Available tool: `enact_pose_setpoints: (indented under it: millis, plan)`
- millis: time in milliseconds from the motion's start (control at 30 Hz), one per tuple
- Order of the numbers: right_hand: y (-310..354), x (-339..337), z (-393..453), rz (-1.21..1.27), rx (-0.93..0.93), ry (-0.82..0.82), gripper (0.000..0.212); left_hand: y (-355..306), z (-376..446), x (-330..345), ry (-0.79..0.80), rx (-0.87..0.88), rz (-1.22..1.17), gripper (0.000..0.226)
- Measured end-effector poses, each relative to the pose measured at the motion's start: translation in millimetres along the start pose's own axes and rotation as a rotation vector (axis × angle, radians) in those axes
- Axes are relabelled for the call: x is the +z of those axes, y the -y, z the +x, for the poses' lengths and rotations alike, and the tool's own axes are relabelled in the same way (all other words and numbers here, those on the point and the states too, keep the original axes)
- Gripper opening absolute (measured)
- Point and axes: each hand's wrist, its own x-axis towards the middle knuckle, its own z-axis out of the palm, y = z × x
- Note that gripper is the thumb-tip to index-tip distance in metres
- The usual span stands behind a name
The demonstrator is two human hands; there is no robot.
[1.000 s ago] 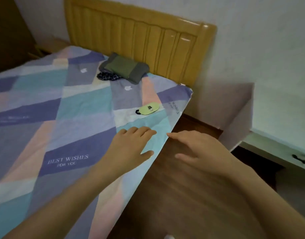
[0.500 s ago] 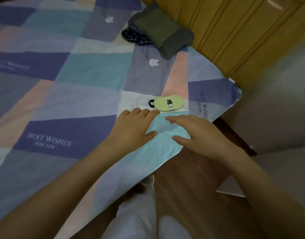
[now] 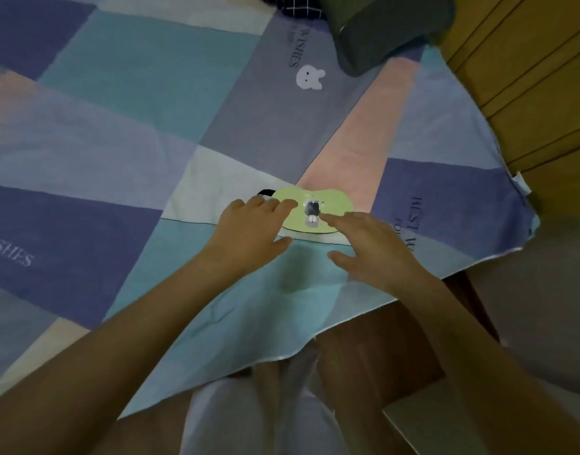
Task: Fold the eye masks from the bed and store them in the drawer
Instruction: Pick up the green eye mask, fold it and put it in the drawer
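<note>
A pale green eye mask [image 3: 328, 201] with a small grey animal print lies flat on the patchwork bedsheet [image 3: 124, 149], near the bed's corner. Its black strap [image 3: 264, 192] peeks out at the left end. My left hand [image 3: 252, 228] reaches over the mask's left end, fingers extended, fingertips on or just above it. My right hand [image 3: 370, 244] has its fingers spread, and the index tip touches the mask's lower middle. Neither hand grips the mask. No drawer is in view.
A dark grey-green pillow [image 3: 380, 31] and a navy checked cloth [image 3: 295, 6] lie at the head of the bed. The wooden headboard [image 3: 528, 77] rises at the right. My legs [image 3: 259, 415] stand against the bed's edge on the brown floor [image 3: 380, 353].
I have leaned in over the bed. Both hands moved forward from the sheet's edge to the green eye mask, which now lies right under my fingertips.
</note>
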Motion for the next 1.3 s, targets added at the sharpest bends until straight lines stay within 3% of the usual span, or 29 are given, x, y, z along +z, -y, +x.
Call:
enact_pose_setpoints:
  millis: [233, 533, 633, 733, 833, 967, 1067, 1133, 1233, 1300]
  plan:
    - [-57.4, 73.1, 66.8, 0.024, -0.019, 0.114, 0.071, 3.5, 87.5, 93.7, 0.019, -0.041, -0.01, 0.057]
    - [-71.5, 113.8, 86.1, 0.048, 0.008, 0.107, 0.074, 14.9, 126.8, 146.1, -0.138, -0.008, -0.028, 0.059]
    - [-68.7, 114.3, 85.6, 0.102, 0.023, 0.032, 0.076, 11.5, 124.8, 136.5, -0.197, -0.037, -0.116, 0.061]
    - [-64.8, 113.9, 88.2, 0.219, 0.041, -0.078, 0.076, 12.1, 120.0, 119.0, -0.107, -0.021, -0.303, 0.05]
    - [-61.7, 115.3, 95.7, 0.332, 0.085, -0.2, 0.071, 16.7, 117.7, 110.1, -0.016, 0.026, -0.526, 0.057]
    - [-54.7, 107.3, 100.6, 0.567, 0.123, -0.32, 0.056, 12.1, 116.5, 99.7, -0.038, 0.097, -0.735, 0.058]
    - [-50.0, 95.2, 102.6, 0.773, 0.157, -0.359, 0.03, 5.8, 117.0, 90.0, -0.075, 0.099, -0.866, 0.054]
    - [-49.5, 90.4, 103.8, 0.858, 0.158, -0.406, 0.023, 5.3, 118.6, 83.8, -0.154, 0.09, -0.893, 0.051]
    - [-49.5, 84.7, 105.6, 0.898, 0.118, -0.439, 0.035, 11.4, 123.2, 79.6, -0.28, 0.059, -0.797, 0.055]
    - [-50.7, 82.7, 107.9, 0.93, 0.089, -0.437, 0.037, 18.9, 125.0, 79.4, -0.158, -0.014, -0.808, 0.061]
